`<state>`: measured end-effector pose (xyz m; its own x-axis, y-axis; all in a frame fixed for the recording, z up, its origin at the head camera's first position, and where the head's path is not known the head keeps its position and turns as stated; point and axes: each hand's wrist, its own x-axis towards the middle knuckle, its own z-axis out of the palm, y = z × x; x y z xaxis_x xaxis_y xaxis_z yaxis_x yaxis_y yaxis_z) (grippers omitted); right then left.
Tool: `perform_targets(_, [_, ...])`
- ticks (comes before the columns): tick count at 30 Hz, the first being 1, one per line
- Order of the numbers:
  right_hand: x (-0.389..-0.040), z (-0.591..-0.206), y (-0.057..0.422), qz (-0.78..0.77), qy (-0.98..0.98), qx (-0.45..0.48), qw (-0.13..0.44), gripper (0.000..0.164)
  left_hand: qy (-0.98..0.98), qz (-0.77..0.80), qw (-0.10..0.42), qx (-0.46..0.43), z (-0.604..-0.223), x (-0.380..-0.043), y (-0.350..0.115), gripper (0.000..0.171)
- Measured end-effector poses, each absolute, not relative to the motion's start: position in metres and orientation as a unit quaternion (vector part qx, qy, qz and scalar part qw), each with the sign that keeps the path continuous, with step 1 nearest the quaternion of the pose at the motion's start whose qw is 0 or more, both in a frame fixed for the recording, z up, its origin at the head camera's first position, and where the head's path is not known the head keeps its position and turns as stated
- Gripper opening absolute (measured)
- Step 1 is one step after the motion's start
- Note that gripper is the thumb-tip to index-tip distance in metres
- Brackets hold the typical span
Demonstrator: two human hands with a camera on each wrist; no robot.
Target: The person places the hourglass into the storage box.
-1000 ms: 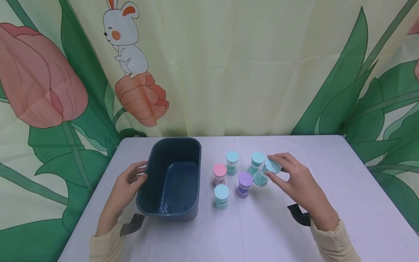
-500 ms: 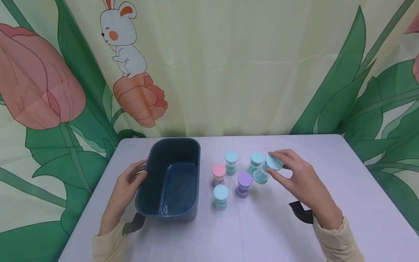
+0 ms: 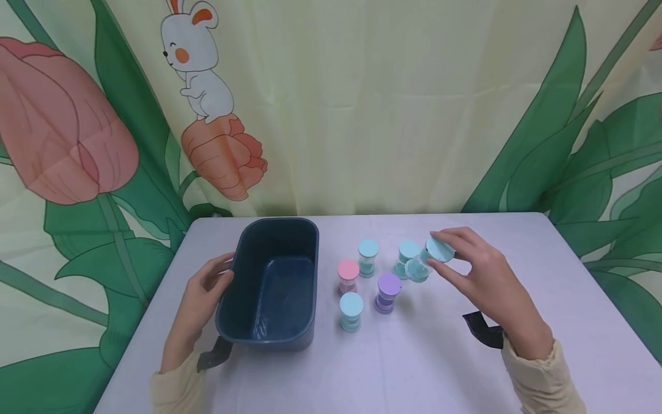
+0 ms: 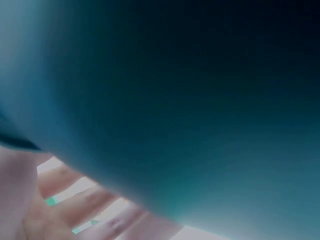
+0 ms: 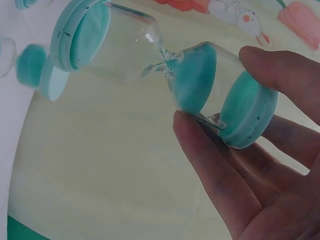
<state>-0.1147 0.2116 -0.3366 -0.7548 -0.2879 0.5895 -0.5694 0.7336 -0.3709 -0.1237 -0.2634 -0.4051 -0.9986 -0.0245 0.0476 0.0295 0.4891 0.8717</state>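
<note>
Left hand rests against the left side of a deep, dark-blue rounded rectangular bin, its fingers spread loosely along the outer wall and its thumb near the rim. Right hand pinches one end cap of a clear hourglass with light-blue caps and teal sand between thumb and fingers, holding it tilted; its far end overlaps an upright light-blue-capped hourglass in the head view, and whether they touch cannot be told.

Four more hourglasses stand upright between bin and right hand: a light-blue one at the back, a pink-capped one, a purple-capped one and a light-blue one in front. Pink stands nearest the bin's right wall, a narrow strip apart. White tabletop stretches from the group toward the near and right edges; the bin's back rim lies close to the far edge, before a cream printed curtain.
</note>
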Motion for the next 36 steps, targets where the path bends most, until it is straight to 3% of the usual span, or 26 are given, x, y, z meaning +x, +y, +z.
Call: perform_targets(36, [-0.154, -0.299, 0.174, 0.328, -0.862, 0.290, 0.255, 0.052, -0.865, -0.499, 0.054, -0.003, -0.405, -0.120, -0.262, 0.047])
